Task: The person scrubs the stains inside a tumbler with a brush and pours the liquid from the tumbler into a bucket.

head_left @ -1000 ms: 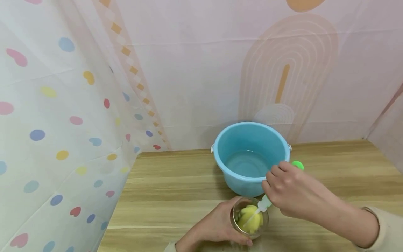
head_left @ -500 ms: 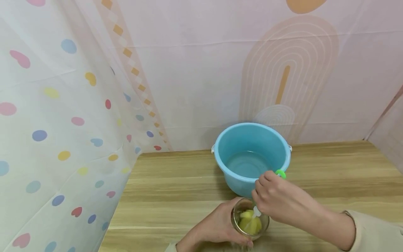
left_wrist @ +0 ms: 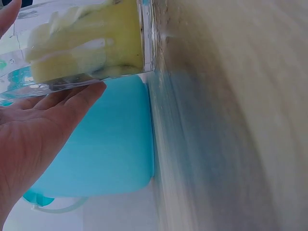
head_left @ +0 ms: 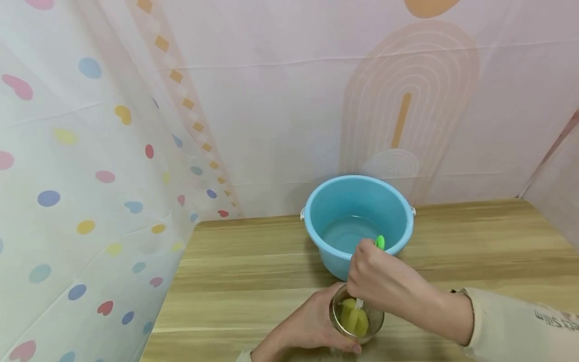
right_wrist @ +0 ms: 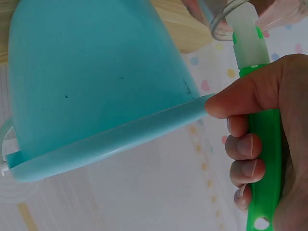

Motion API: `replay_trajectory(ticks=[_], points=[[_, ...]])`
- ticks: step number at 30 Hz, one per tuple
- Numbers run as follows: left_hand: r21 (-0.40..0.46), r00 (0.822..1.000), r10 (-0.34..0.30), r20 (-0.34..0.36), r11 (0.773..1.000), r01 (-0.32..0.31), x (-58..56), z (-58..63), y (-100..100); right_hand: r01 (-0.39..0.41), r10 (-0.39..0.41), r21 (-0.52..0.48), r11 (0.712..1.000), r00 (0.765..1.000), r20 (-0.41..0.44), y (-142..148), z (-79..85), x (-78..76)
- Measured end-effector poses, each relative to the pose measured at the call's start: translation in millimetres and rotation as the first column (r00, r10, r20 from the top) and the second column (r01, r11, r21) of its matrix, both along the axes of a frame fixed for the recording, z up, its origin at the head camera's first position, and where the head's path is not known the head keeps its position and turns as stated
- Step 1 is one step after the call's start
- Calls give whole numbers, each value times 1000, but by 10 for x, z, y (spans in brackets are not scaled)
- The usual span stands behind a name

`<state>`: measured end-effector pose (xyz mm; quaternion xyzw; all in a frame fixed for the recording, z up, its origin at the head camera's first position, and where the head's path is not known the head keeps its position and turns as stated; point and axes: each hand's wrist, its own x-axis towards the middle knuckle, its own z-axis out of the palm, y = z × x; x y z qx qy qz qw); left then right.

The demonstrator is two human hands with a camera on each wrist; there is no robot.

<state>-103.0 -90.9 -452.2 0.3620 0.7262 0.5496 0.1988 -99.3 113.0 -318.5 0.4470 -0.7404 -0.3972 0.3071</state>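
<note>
A clear glass point(head_left: 379, 322) stands at the front of the table, held around its left side by my left hand point(head_left: 309, 322). Inside it is the yellow sponge head point(left_wrist: 91, 45) of a cup brush, which fills much of the lower glass in the left wrist view. My right hand point(head_left: 380, 276) grips the brush's green handle point(right_wrist: 265, 154), fingers curled round it and thumb along it. The handle's white neck point(right_wrist: 252, 50) enters the glass mouth. In the head view the right hand hides most of the handle; only its green end point(head_left: 380, 242) shows above the fist.
A light-blue bucket point(head_left: 332, 259) with some water in it stands just behind the glass, close to my right hand. Wood-grain table point(head_left: 244, 281) extends to both sides. Patterned cloth point(head_left: 280, 125) hangs at the back and left.
My right hand has moved left and closer over the glass, and the brush handle has swung to a more upright angle. The left hand and glass have stayed about in place.
</note>
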Motion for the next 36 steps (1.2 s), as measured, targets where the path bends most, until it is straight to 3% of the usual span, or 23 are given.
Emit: replay_trajectory(ticks=[9, 15, 36], points=[[-10, 998, 7, -64, 1000, -8, -3, 12, 8, 106, -101, -48, 993, 990, 97, 0, 2, -10], [-9, 998, 5, -65, 1000, -6, -9, -9, 5, 136, -135, -4, 991, 985, 105, 56, 18, 7], [4, 1000, -2, -29, 1000, 2, 2, 2, 8, 87, -88, 20, 996, 996, 25, 113, 104, 178]])
